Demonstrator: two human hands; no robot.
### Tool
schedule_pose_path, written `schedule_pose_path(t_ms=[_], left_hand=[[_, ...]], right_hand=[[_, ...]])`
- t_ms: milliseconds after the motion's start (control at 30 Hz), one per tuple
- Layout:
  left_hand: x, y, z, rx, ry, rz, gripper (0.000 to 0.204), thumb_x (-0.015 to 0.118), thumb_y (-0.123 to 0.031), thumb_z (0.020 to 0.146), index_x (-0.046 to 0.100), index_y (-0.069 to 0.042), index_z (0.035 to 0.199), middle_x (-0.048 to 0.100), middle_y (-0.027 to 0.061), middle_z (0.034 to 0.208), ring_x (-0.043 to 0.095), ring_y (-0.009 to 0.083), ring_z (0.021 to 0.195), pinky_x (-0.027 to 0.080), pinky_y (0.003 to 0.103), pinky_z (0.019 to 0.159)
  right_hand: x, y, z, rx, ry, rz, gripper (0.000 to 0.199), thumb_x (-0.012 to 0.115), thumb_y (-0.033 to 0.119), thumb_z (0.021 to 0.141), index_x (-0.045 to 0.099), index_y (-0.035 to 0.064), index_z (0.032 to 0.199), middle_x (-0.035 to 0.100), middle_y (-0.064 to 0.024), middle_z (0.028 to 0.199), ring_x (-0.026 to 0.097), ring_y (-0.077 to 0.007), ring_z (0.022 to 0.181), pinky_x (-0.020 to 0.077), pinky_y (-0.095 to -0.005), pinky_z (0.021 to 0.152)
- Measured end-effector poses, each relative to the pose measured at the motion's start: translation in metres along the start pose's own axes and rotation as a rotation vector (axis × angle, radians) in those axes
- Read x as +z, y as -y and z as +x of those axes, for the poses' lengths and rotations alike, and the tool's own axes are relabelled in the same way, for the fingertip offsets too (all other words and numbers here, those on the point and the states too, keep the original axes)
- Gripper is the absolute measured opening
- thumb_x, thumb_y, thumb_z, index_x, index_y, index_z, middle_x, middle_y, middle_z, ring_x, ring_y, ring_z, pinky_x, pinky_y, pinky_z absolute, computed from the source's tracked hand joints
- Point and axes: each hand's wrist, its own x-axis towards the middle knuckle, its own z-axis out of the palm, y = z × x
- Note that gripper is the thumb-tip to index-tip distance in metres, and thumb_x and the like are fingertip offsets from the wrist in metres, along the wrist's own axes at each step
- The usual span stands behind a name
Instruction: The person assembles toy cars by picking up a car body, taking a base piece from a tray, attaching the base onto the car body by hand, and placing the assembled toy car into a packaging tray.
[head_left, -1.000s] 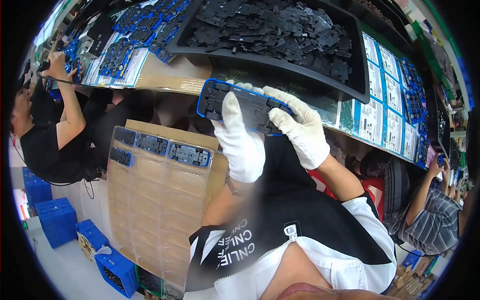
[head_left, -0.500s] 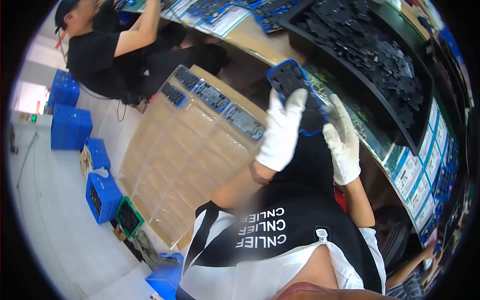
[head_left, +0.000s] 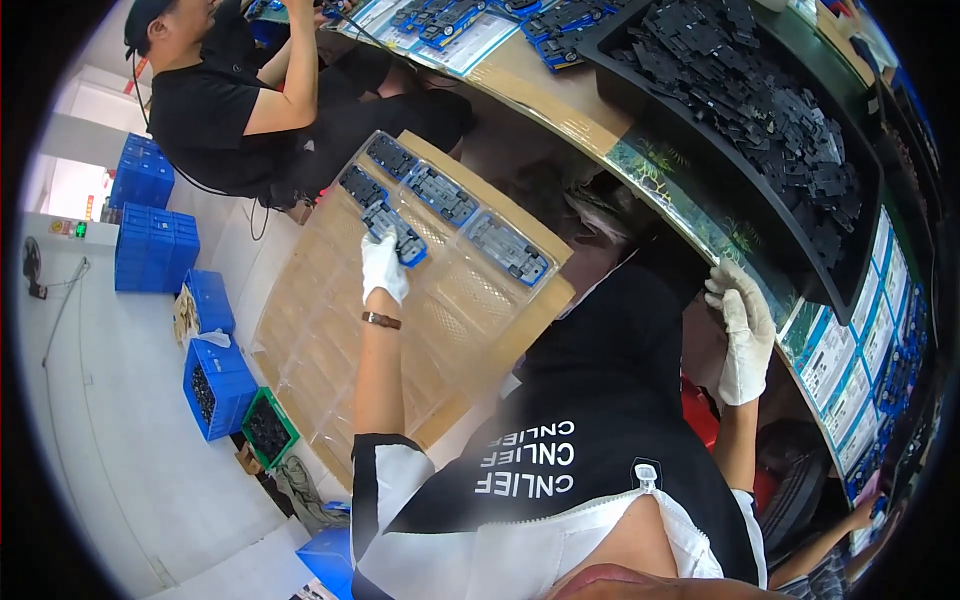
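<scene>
My left hand (head_left: 384, 270), in a white glove, is closed on a toy car (head_left: 398, 234) with a blue body and a grey-black underside facing up. The car lies over a clear plastic blister tray (head_left: 330, 330) on brown cardboard. Several like cars fill its far compartments, among them one car (head_left: 508, 248) at the right corner and another car (head_left: 440, 194) beside it. My right hand (head_left: 745, 335), also gloved, is by the edge of the workbench (head_left: 560, 105); its fingers are partly bent and apart, with nothing in them.
A big black bin (head_left: 690, 165) full of flat black parts stands on the workbench. More blue cars (head_left: 565, 40) lie behind it. A co-worker (head_left: 210, 110) in black sits at far left. Blue crates (head_left: 155, 250) and a green crate (head_left: 270, 428) line the left floor.
My left hand has carried the toy car from in front of me leftward and down to the tray. The right hand has let go and moved slightly right, to the bench edge.
</scene>
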Motion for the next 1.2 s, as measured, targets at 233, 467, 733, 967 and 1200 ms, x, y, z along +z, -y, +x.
schedule_pose_path(t_ms=[233, 467, 733, 967, 1200], left_hand=[[0.029, 0.029, 0.018, -0.04, 0.141, 0.105, 0.014, 0.065, -0.006, 0.093, 0.066, -0.01, 0.107, 0.066, -0.0006, 0.095, 0.061, 0.0152, 0.081, 0.051, 0.033, 0.074], [-0.059, 0.022, 0.07, 0.058, 0.557, 0.464, 0.035, 0.062, -0.024, 0.096, 0.063, 0.005, 0.116, 0.067, 0.0108, 0.104, 0.063, 0.0212, 0.093, 0.054, 0.035, 0.079], [0.043, -0.01, -0.041, 0.185, 0.031, 0.708, 0.03, 0.063, -0.021, 0.094, 0.071, 0.004, 0.107, 0.072, 0.0182, 0.098, 0.066, 0.0266, 0.085, 0.052, 0.037, 0.076], [0.127, -0.053, -0.144, 0.158, 0.181, 0.244, 0.038, 0.058, -0.025, 0.097, 0.061, 0.002, 0.124, 0.062, 0.0118, 0.124, 0.058, 0.0246, 0.113, 0.046, 0.038, 0.099], [0.193, -0.046, -0.197, 0.141, 0.554, 0.09, 0.044, 0.049, -0.023, 0.102, 0.048, -0.004, 0.142, 0.044, 0.0143, 0.148, 0.037, 0.0299, 0.141, 0.024, 0.043, 0.119]], right_hand=[[-0.014, 0.01, -0.015, -0.091, -0.013, 0.004, 0.031, 0.061, 0.018, 0.1, 0.063, -0.0025, 0.124, 0.065, -0.0097, 0.119, 0.062, -0.0178, 0.108, 0.0483, -0.0313, 0.096], [-0.103, 0.027, -0.043, -0.514, -0.326, -0.433, 0.024, 0.064, 0.015, 0.097, 0.067, 0.0021, 0.118, 0.067, -0.009, 0.106, 0.064, -0.0192, 0.097, 0.0503, -0.0312, 0.086], [-0.322, 0.003, -0.107, -0.452, -1.422, -0.903, 0.044, 0.074, 0.012, 0.088, 0.062, 0.0074, 0.13, 0.066, -0.0103, 0.117, 0.065, -0.0179, 0.101, 0.0513, -0.0307, 0.09], [-0.45, -0.016, -0.06, 0.01, -1.339, -0.959, 0.082, 0.083, 0.03, 0.073, 0.048, 0.0021, 0.142, 0.059, -0.0227, 0.132, 0.057, -0.0323, 0.125, 0.0435, -0.0374, 0.106], [-0.472, -0.018, -0.034, -0.063, -1.223, -1.002, 0.085, 0.083, 0.034, 0.073, 0.047, 0.0012, 0.143, 0.059, -0.0243, 0.134, 0.06, -0.0333, 0.121, 0.0449, -0.0371, 0.103]])
